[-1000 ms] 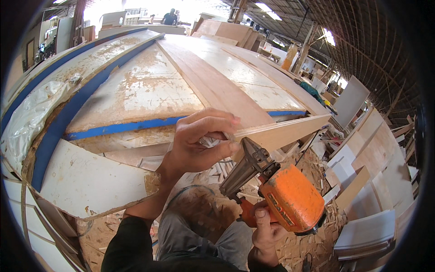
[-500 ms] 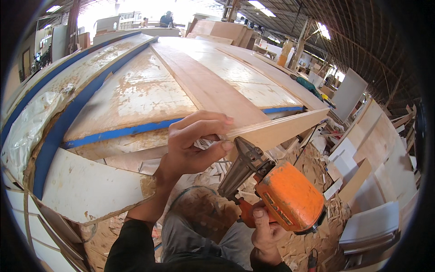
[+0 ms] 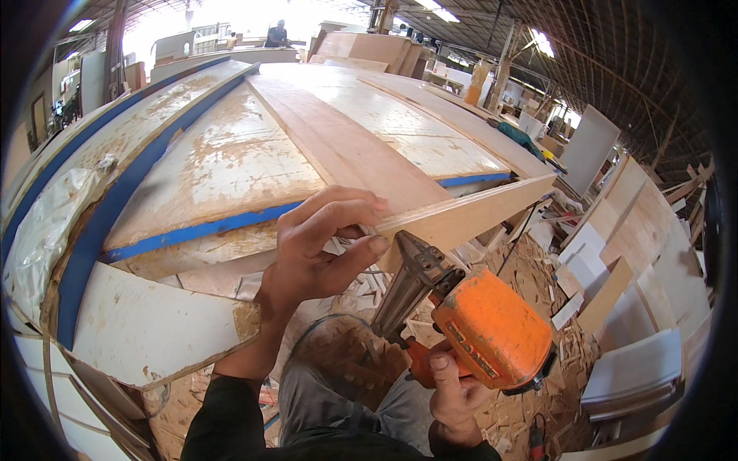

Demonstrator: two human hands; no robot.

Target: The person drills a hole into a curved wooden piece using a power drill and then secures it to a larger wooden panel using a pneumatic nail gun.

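Observation:
My right hand (image 3: pixel 455 396) is wrapped round the handle of an orange nail gun (image 3: pixel 496 326). The gun's dark metal nose presses against the face of a pale wooden strip (image 3: pixel 484 211), near its left end. That strip stands on edge across the near end of a long plywood board (image 3: pixel 346 150). With fingers above and thumb in front, my left hand (image 3: pixel 327 242) grips the strip's left end, just beside the gun's nose. The fingertips behind the strip are partly hidden.
Around the board spreads a worn white worktop (image 3: pixel 223 161) with blue edging (image 3: pixel 207 230). A white offcut panel (image 3: pixel 161 323) juts out at the left. Scrap wood litters the floor, and stacked panels (image 3: pixel 634 376) lie at right. A green tool (image 3: pixel 519 138) rests at far right.
The whole view has shifted slightly. Both hands keep their holds, and the nail gun's nose stays against the strip's left end.

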